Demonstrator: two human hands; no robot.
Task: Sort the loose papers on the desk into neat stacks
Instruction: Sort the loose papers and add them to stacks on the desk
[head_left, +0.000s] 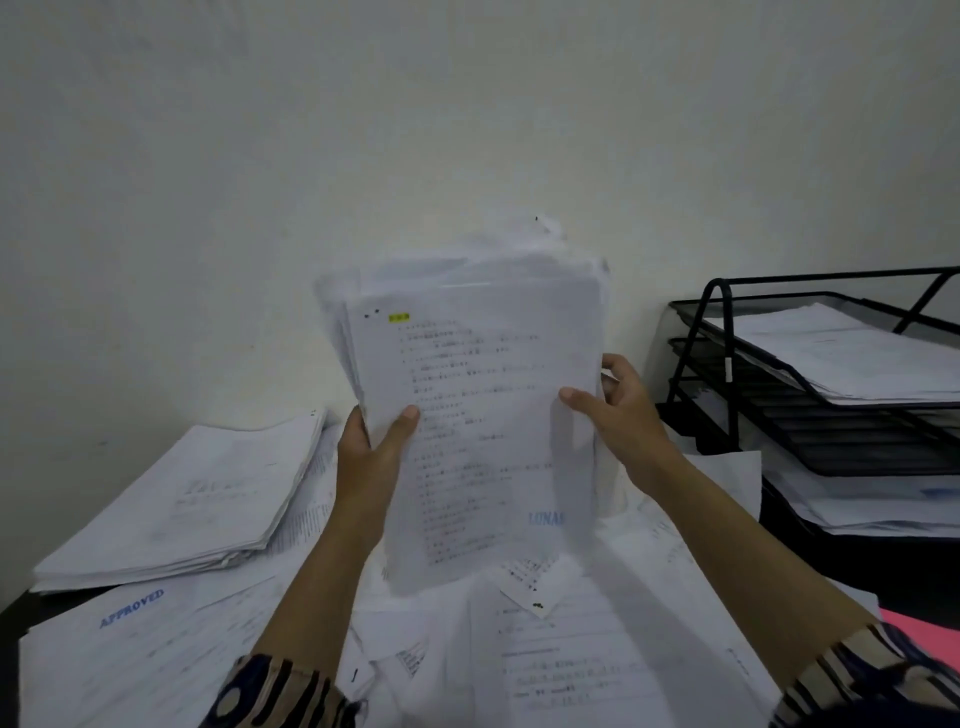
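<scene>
the patterned sleeves (280, 691) sit nearest the camera, and from them both forearms reach up to a thick bundle of papers (478, 415) held upright above the loose sheets (571, 665) spread over the counter (10, 613). the left hand (371, 452) grips the bundle's left edge, thumb on the printed front page and fingers curled behind; the right hand (623, 410) grips the right edge the same way, thumb tip pressed on the page. the bundle is blurred and its top edges are ragged, some sheets standing higher than others, so the step looks like squaring it up. to do that well, i'd loosen both grips a little so the sheets can slide, drop the bottom edge flat onto a firm patch below the bundle, then turn it and tap a long edge too. a tight pinch would lock the misalignment in; too slack and the middle sheets could fan out. left of the bundle lies a finished stack (176, 499) that seems a fair landing place, and right of the bundle stands a black wire tray rack (727, 364) already holding paper.
</scene>
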